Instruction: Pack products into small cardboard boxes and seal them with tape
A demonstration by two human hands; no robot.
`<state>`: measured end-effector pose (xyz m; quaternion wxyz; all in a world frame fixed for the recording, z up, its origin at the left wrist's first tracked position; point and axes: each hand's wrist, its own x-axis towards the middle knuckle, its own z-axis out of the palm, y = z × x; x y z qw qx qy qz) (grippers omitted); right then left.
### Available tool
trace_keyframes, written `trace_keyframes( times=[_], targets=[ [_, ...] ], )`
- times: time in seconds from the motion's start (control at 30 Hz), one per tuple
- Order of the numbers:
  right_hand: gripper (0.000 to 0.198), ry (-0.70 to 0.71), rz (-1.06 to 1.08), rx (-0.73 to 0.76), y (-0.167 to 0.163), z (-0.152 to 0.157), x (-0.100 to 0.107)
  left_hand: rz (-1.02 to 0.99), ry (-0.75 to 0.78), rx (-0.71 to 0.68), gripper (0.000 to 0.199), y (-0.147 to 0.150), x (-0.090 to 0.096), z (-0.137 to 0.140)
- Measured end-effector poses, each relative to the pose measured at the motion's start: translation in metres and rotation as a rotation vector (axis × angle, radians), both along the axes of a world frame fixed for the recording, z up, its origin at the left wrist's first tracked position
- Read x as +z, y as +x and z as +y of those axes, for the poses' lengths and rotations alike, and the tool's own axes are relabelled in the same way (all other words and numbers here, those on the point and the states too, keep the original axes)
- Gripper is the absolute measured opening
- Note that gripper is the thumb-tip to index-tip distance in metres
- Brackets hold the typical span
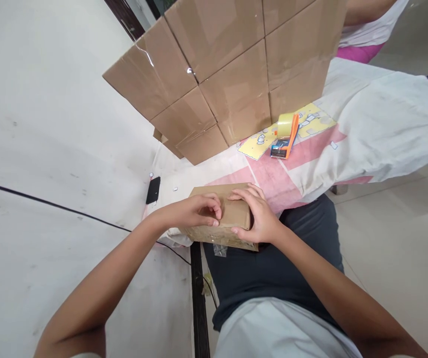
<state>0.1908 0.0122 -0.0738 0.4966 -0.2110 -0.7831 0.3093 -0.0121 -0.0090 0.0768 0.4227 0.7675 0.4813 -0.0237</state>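
Across the scene's middle spreads a white-and-pink cloth (381, 112); on its far side stands a stack of brown cardboard cartons (232, 74), faces taped, narrow seams between. Next in size: one small brown carton (231, 214), at the cloth's near edge, above the wearer's dark trousers (307, 231). Right hand (258, 213) grips its right end, fingers over the top, thumb on the near face. Left hand (204, 210) is half-curled at the top's near edge, thumb and fingertips drawn close; cannot tell whether anything is pinched between them. Judgement on the step: close finger work along that edge. Best done with the right hand bracing the end without denting the board, the left moving in small strokes with even pressure. Carton appearance: plain brown board, top smooth and dull, near face shinier and mottled, apparently taped; contents not visible. Smaller items: far right, a yellow printed sheet (255, 147), then an orange-handled tape dispenser (293, 133) lying over it; left, a black phone (153, 190); a crumpled clear strip (220, 250), likely tape, below the carton's near face; small white scraps (175, 189), unidentified.
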Motion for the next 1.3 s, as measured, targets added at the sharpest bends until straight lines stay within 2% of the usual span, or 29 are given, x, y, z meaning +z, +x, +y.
trace_keyframes(
  times=[0.17, 0.33, 0.73, 1.0, 1.3],
  targets=[
    [0.077, -0.016, 0.031, -0.002, -0.002, 0.006, 0.001, 0.018, 0.046, 0.145, 0.026, -0.004, -0.001, -0.004],
    [0.075, -0.016, 0.055, -0.010, -0.003, 0.009, 0.002, 0.031, 0.048, 0.103, 0.024, -0.004, 0.000, -0.006],
    [0.078, 0.025, 0.055, -0.010, -0.003, 0.009, -0.002, -0.030, -0.037, -0.052, 0.041, -0.003, -0.006, 0.005],
    [0.078, 0.021, 0.069, -0.009, -0.004, 0.008, -0.003, -0.062, -0.098, -0.027, 0.030, -0.001, -0.008, 0.009],
    [0.077, 0.008, 0.084, -0.006, -0.005, 0.010, -0.003, -0.071, -0.065, 0.002, 0.035, -0.001, -0.008, 0.011]
  ],
)
